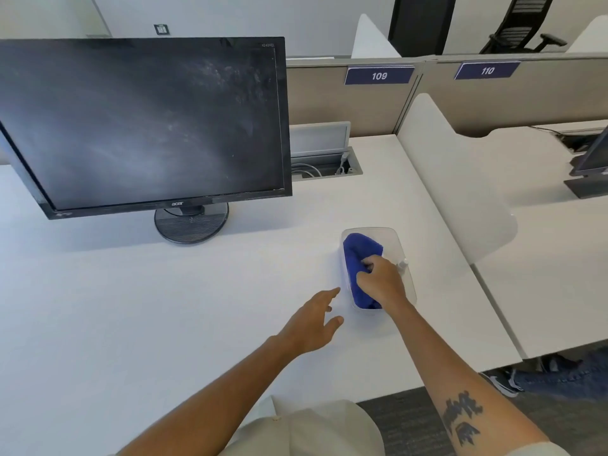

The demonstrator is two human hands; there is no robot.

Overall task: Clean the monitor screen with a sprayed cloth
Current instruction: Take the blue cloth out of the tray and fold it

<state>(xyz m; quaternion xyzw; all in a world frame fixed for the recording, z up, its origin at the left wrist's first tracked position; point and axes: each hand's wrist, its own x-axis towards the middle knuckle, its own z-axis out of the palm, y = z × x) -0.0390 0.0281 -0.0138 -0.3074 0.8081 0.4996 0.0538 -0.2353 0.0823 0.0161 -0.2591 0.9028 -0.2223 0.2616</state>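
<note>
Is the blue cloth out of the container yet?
No. The blue cloth lies bunched inside the clear container, with the right hand closing on it.

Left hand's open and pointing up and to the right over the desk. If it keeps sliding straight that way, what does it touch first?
Most likely the near left wall of the clear tray that holds the blue cloth. The left hand has its fingertips just short of it, though its height above the desk is unclear.

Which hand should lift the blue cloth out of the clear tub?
The right hand. Its fingers are already closed on the cloth inside the tub. The left hand is open beside the tub, touching neither, so it could steady the tub.
</note>
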